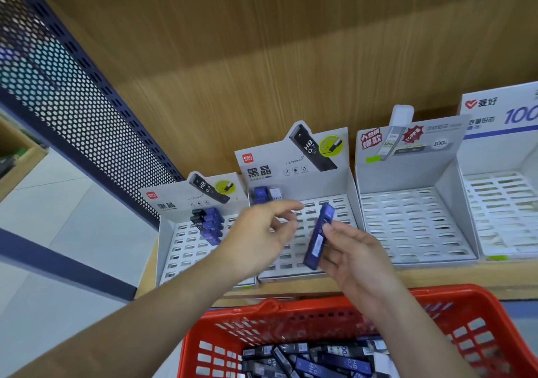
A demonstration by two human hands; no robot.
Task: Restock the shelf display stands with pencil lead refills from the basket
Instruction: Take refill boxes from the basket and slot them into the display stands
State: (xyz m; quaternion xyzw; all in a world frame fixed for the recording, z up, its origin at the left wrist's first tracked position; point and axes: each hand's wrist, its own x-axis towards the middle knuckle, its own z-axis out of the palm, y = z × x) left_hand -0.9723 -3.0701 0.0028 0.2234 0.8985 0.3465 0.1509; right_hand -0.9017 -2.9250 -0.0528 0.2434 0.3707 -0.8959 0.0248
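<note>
Right hand [355,258] pinches blue refill case [318,236], held tilted above deli stand [267,156] slots. Left hand [262,232] is loosely spread and empty, also over the stand. Basket [480,299] sits below the stand. Risk: the tilted case misses a narrow slot or slips from the light pinch.

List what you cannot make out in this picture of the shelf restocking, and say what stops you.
Head view only.
- Middle slots of the second stand from the left: hidden behind the left hand and right hand.
- Label on the held refill: blurred.
- Basket contents: cut off by the bottom edge.
- Far-right stand: cut off by the right edge.
</note>
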